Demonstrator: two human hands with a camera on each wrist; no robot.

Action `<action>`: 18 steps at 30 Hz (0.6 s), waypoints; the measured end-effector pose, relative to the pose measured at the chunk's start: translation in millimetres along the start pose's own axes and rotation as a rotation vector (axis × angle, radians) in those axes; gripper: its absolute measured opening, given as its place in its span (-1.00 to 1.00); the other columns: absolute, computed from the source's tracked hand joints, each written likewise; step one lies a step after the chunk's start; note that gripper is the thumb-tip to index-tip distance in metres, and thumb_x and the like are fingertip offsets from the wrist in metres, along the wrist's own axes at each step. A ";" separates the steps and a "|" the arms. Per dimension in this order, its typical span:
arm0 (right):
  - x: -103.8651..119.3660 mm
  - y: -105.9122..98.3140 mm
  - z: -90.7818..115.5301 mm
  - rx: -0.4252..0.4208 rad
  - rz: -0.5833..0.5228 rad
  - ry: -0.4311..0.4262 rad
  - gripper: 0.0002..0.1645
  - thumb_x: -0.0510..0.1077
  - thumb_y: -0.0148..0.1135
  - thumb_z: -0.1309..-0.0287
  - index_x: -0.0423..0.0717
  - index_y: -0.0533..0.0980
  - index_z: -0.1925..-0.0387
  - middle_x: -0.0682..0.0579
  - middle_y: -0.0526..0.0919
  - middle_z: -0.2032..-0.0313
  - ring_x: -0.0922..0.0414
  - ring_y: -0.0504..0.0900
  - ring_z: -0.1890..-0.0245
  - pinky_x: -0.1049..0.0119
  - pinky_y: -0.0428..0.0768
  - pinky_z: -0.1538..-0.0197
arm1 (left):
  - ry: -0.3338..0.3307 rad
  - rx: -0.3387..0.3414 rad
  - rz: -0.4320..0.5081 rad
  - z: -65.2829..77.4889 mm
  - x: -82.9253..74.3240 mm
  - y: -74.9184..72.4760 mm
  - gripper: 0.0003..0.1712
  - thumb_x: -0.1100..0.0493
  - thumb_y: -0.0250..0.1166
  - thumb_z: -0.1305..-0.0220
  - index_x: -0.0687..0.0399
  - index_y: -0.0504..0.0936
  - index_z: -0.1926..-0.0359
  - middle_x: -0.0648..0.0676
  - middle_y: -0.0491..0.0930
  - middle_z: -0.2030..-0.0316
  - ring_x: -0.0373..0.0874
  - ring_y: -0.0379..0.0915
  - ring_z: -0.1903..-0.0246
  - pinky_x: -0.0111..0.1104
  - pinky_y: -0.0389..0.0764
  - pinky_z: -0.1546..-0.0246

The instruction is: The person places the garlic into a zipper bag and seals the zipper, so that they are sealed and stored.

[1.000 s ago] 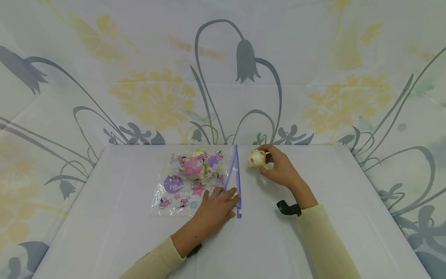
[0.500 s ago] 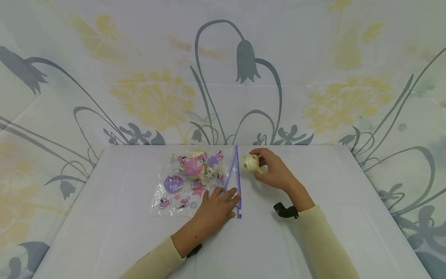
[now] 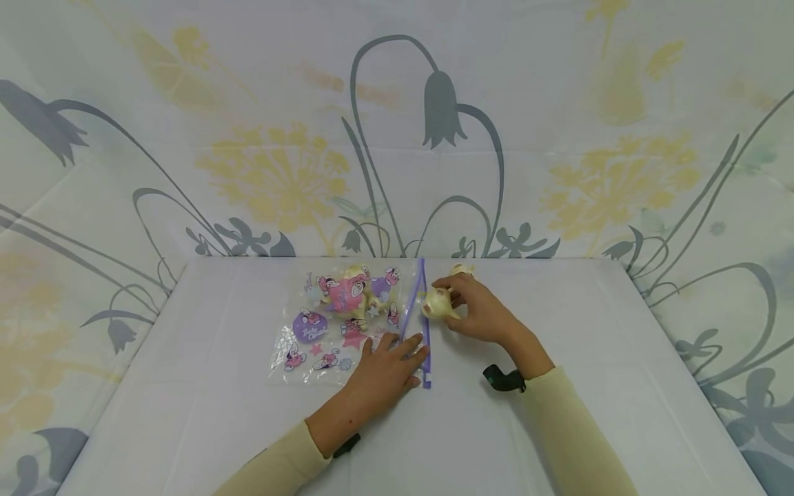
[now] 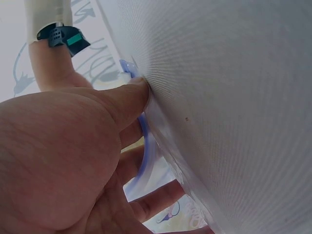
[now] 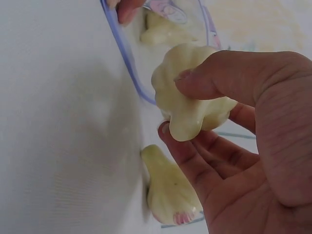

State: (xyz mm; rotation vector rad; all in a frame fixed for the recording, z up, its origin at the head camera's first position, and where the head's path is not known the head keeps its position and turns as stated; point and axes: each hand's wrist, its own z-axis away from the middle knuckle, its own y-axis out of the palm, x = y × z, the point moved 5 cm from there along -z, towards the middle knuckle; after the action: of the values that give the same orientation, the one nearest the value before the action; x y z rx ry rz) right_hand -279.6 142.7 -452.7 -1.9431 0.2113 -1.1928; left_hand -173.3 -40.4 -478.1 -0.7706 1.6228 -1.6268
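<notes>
A clear zip bag [image 3: 313, 358] with pink and purple prints lies flat, its purple zip edge parted on the right side. Inside show pale yellow garlic bulbs [image 5: 168, 30], partly hidden by the prints. My left hand [image 3: 387, 368] rests on the bag beside that edge, fingers spread; in the left wrist view its thumb lies near the slider end. Between thumb and fingers my right hand [image 3: 480, 310] holds a garlic bulb [image 3: 438, 304] right at the bag's mouth. Another garlic bulb [image 5: 170, 187] lies on the table behind the right hand.
The white-covered table [image 3: 205, 413] meets a flower-printed cloth backdrop [image 3: 397, 193] just beyond the bag. A dark wrist device [image 3: 504, 379] is strapped on the right wrist.
My right hand has moved left and slightly nearer with its garlic bulb, up to the zip edge. The garlic bulb behind it has come into sight. My left hand stays in place.
</notes>
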 end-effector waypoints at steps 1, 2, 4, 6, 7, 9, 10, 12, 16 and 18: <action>-0.6 1.3 0.0 0.005 0.004 0.007 -0.25 -0.40 0.51 -0.10 -0.26 0.49 -0.35 -0.17 0.60 -0.14 -0.07 0.70 0.02 0.00 0.71 -0.10 | 0.000 -0.001 -0.002 -0.1 -0.1 0.0 -0.36 -0.18 0.28 -0.51 -0.22 0.49 -0.52 -0.06 0.37 -0.55 0.12 0.36 -0.40 0.28 0.54 -0.24; -0.7 2.4 -0.1 0.010 0.008 0.013 -0.24 -0.39 0.51 -0.10 -0.26 0.48 -0.36 -0.17 0.61 -0.14 -0.08 0.71 0.01 0.00 0.71 -0.11 | 0.000 -0.001 -0.004 -0.3 -0.2 0.0 -0.36 -0.18 0.28 -0.51 -0.22 0.49 -0.52 -0.06 0.37 -0.55 0.12 0.36 -0.40 0.28 0.54 -0.24; -1.1 4.6 -0.6 0.016 0.012 0.022 -0.23 -0.37 0.52 -0.12 -0.26 0.48 -0.38 -0.17 0.61 -0.14 -0.08 0.71 0.00 0.00 0.71 -0.11 | 0.000 -0.003 -0.007 -0.3 -0.2 -0.2 -0.36 -0.18 0.28 -0.51 -0.22 0.50 -0.52 -0.06 0.37 -0.55 0.12 0.36 -0.40 0.28 0.54 -0.24; -1.2 6.5 -1.1 0.021 0.008 0.026 -0.22 -0.36 0.52 -0.12 -0.26 0.48 -0.39 -0.18 0.62 -0.15 -0.08 0.72 0.01 0.00 0.72 -0.11 | 0.000 -0.004 -0.011 -0.3 -0.2 -0.2 -0.36 -0.18 0.28 -0.51 -0.22 0.50 -0.52 -0.06 0.37 -0.55 0.12 0.37 -0.39 0.28 0.54 -0.24; -1.8 7.7 -1.4 0.022 0.008 0.023 -0.22 -0.36 0.52 -0.13 -0.27 0.47 -0.39 -0.17 0.63 -0.15 -0.07 0.72 0.01 0.01 0.72 -0.11 | 0.001 -0.006 -0.012 -0.3 -0.2 -0.1 -0.36 -0.18 0.28 -0.51 -0.22 0.50 -0.52 -0.06 0.37 -0.54 0.11 0.37 -0.39 0.28 0.54 -0.24; -1.9 10.0 -2.0 0.023 0.009 0.017 -0.21 -0.35 0.52 -0.13 -0.29 0.47 -0.40 -0.17 0.64 -0.14 -0.05 0.73 0.03 0.01 0.72 -0.09 | 0.002 -0.006 -0.013 -0.2 -0.1 0.2 -0.36 -0.18 0.29 -0.51 -0.22 0.50 -0.52 -0.06 0.37 -0.54 0.11 0.37 -0.39 0.28 0.54 -0.24; -2.1 11.4 -2.4 0.023 0.007 0.015 -0.21 -0.35 0.52 -0.13 -0.30 0.47 -0.40 -0.17 0.65 -0.13 -0.05 0.73 0.03 0.02 0.72 -0.09 | 0.002 -0.006 -0.014 -0.2 0.0 0.4 -0.36 -0.18 0.29 -0.51 -0.23 0.50 -0.52 -0.06 0.37 -0.54 0.11 0.37 -0.39 0.28 0.54 -0.24; -2.4 14.0 -3.1 0.019 0.003 0.008 -0.22 -0.34 0.51 -0.15 -0.31 0.46 -0.41 -0.17 0.66 -0.13 -0.05 0.74 0.03 0.01 0.72 -0.09 | 0.001 -0.003 -0.016 -0.4 0.1 1.0 -0.36 -0.19 0.29 -0.51 -0.23 0.50 -0.52 -0.06 0.37 -0.55 0.11 0.36 -0.39 0.28 0.54 -0.24; -1.5 17.9 -4.3 -0.004 -0.009 -0.009 -0.29 -0.34 0.48 -0.20 -0.34 0.48 -0.37 -0.20 0.67 -0.16 -0.09 0.74 -0.02 0.01 0.72 -0.12 | 0.001 -0.004 -0.021 -0.6 0.3 1.5 -0.36 -0.19 0.28 -0.51 -0.23 0.50 -0.52 -0.06 0.36 -0.55 0.11 0.36 -0.40 0.29 0.54 -0.24; -0.8 19.4 -4.8 -0.019 -0.012 -0.014 -0.34 -0.33 0.47 -0.22 -0.34 0.50 -0.33 -0.21 0.67 -0.18 -0.10 0.74 -0.03 0.01 0.72 -0.13 | 0.004 -0.013 -0.022 -0.7 0.3 1.7 -0.36 -0.19 0.28 -0.51 -0.23 0.50 -0.52 -0.06 0.37 -0.54 0.10 0.36 -0.39 0.29 0.55 -0.23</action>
State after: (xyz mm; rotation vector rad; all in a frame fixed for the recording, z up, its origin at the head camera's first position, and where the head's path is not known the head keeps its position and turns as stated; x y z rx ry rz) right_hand -278.9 127.9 -466.2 -1.9713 0.2045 -1.1885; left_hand -173.9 -40.2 -479.9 -0.7947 1.6344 -1.6363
